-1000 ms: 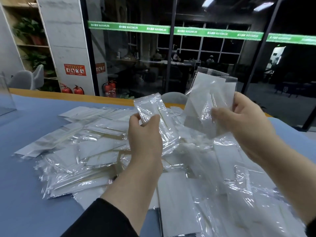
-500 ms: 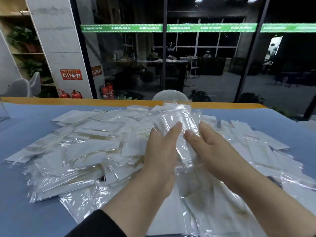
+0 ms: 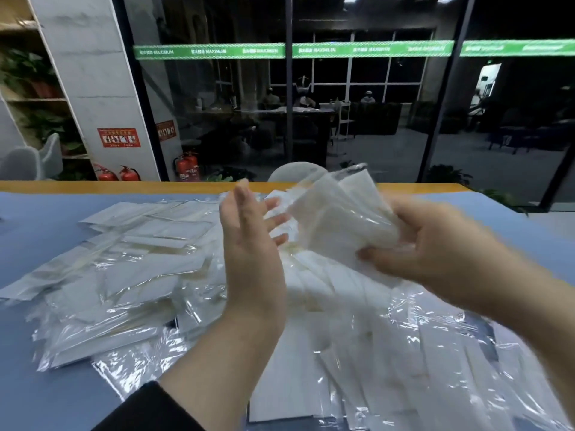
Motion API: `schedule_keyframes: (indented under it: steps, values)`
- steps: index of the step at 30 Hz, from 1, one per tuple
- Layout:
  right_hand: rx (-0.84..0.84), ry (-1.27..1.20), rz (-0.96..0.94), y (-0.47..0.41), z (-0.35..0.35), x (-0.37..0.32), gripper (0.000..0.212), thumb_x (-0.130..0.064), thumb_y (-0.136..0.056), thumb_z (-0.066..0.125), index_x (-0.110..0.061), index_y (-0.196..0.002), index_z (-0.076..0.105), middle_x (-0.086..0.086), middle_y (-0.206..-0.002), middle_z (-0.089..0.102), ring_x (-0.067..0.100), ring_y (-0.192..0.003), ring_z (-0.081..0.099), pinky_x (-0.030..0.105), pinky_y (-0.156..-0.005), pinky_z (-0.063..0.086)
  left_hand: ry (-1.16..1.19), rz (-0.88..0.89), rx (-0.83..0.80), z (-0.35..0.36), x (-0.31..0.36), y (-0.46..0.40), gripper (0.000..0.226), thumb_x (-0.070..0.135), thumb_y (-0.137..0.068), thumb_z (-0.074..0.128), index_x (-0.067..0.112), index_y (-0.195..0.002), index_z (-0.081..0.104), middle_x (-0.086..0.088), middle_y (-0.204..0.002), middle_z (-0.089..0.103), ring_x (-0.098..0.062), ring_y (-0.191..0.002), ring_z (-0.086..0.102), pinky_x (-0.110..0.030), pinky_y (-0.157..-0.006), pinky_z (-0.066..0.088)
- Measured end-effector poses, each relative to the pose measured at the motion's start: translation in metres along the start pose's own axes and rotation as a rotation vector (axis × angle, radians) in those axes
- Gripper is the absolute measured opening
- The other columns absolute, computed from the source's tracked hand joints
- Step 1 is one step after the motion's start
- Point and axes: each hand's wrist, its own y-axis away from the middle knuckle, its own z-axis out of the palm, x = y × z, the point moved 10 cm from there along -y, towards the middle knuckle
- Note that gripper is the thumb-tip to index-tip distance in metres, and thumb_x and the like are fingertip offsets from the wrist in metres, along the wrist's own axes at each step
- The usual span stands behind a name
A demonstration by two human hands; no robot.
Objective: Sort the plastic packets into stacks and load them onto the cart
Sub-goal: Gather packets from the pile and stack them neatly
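Pretty early in this job, I'd say. Over on the left the surface (image 3: 37, 231) is blue and carries a big loose heap (image 3: 124, 275) of clear packets, overlapping every which way, nothing I'd call a tidy stack yet.

Middle of the view, the left hand (image 3: 249, 259) is up above the heap, palm turned toward the right, fingers (image 3: 245, 200) straight and a bit apart, holding nothing as far as I can see.

Just right of that, the right hand (image 3: 435, 253) grips a small bundle (image 3: 336, 213) of packets, lifted off the heap and tilted; it's blurry, so no idea how many.

More packets spill toward the near right edge. No cart in view at all, so loading hasn't started from what shows. Most of the sorting is left.
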Motion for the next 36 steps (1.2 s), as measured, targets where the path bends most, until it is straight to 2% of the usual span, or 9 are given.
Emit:
schedule_keyframes:
  steps: [2,6,11,16,19,23,27,32,36]
  values:
    - [-0.063,0.291,-0.034,0.001,0.013,-0.002,0.036,-0.046,-0.081,0.070,-0.056,-0.110,0.051,-0.023,-0.094,0.064,0.007,-0.088,0.060,0.037,-0.079,0.053,-0.109,-0.031,-0.082,0.007,-0.009,0.003,0.066,0.084,-0.086,0.031,0.035,-0.115,0.066,0.008,-0.109,0.074,-0.005,-0.099,0.070,-0.029,-0.086,0.055]
    - [-0.155,0.258,-0.013,0.002,0.049,0.011,0.039,-0.054,-0.081,0.072,-0.050,-0.114,0.051,-0.022,-0.100,0.059,0.003,-0.093,0.055,0.038,-0.082,0.051,-0.416,-0.118,-0.300,0.029,-0.037,0.016,0.079,0.092,-0.072,0.051,0.018,-0.089,0.073,0.013,-0.089,0.074,-0.013,-0.088,0.071,-0.049,-0.084,0.057]
    - [-0.063,0.158,0.009,0.004,0.044,0.028,0.070,-0.065,-0.076,0.071,-0.048,-0.138,0.044,-0.026,-0.118,0.048,0.001,-0.114,0.047,0.036,-0.094,0.047,-0.517,-0.104,-0.203,0.018,-0.043,0.007,0.021,0.043,-0.096,0.064,0.027,-0.088,0.074,0.014,-0.077,0.070,-0.009,-0.077,0.064,-0.039,-0.078,0.052]
    - [-0.079,0.151,0.019,0.006,0.047,0.034,0.054,-0.054,-0.084,0.073,-0.045,-0.132,0.051,-0.024,-0.118,0.049,0.007,-0.108,0.053,0.032,-0.090,0.045,-0.387,-0.157,-0.235,0.023,-0.043,0.011,0.087,0.092,-0.069,0.054,0.010,-0.095,0.066,0.001,-0.081,0.062,-0.017,-0.077,0.059,-0.042,-0.080,0.052]
    - [-0.017,0.091,-0.118,0.006,0.045,0.016,0.043,-0.039,-0.086,0.076,-0.040,-0.126,0.060,-0.021,-0.108,0.056,0.006,-0.095,0.054,0.034,-0.082,0.047,-0.354,-0.172,-0.188,0.021,-0.041,0.011,0.052,0.078,-0.082,0.057,0.029,-0.091,0.074,0.014,-0.094,0.076,-0.014,-0.093,0.071,-0.048,-0.091,0.057]
    - [0.088,0.088,-0.162,0.006,0.040,0.014,0.049,-0.039,-0.081,0.080,-0.039,-0.127,0.061,-0.019,-0.108,0.056,0.009,-0.103,0.054,0.042,-0.080,0.051,-0.373,-0.205,-0.164,0.018,-0.047,0.010,0.026,0.044,-0.098,0.062,0.024,-0.089,0.075,0.007,-0.085,0.075,-0.018,-0.081,0.066,-0.044,-0.079,0.055]
    - [0.101,-0.019,0.007,0.002,0.045,0.044,0.073,-0.046,-0.072,0.085,-0.037,-0.137,0.052,-0.019,-0.115,0.047,-0.007,-0.102,0.047,0.004,-0.083,0.035,-0.403,-0.260,-0.200,0.017,-0.061,0.011,0.023,0.041,-0.103,0.055,0.028,-0.096,0.073,0.019,-0.076,0.067,-0.011,-0.081,0.062,-0.042,-0.080,0.055]
    - [0.127,-0.205,-0.088,0.002,0.050,0.040,0.072,-0.037,-0.069,0.089,-0.041,-0.130,0.051,-0.024,-0.118,0.046,-0.012,-0.113,0.046,0.002,-0.090,0.033,-0.415,-0.256,-0.319,0.031,-0.058,0.017,0.035,0.056,-0.103,0.043,0.033,-0.107,0.069,0.035,-0.089,0.065,0.017,-0.091,0.058,-0.031,-0.088,0.052]
    - [0.011,-0.215,-0.082,0.003,0.053,0.045,0.066,-0.034,-0.075,0.084,-0.045,-0.130,0.048,-0.026,-0.122,0.047,-0.007,-0.121,0.046,0.003,-0.092,0.034,-0.406,-0.231,-0.273,0.027,-0.058,0.015,0.023,0.054,-0.102,0.048,0.041,-0.103,0.066,0.013,-0.097,0.069,-0.023,-0.101,0.068,-0.061,-0.087,0.057]
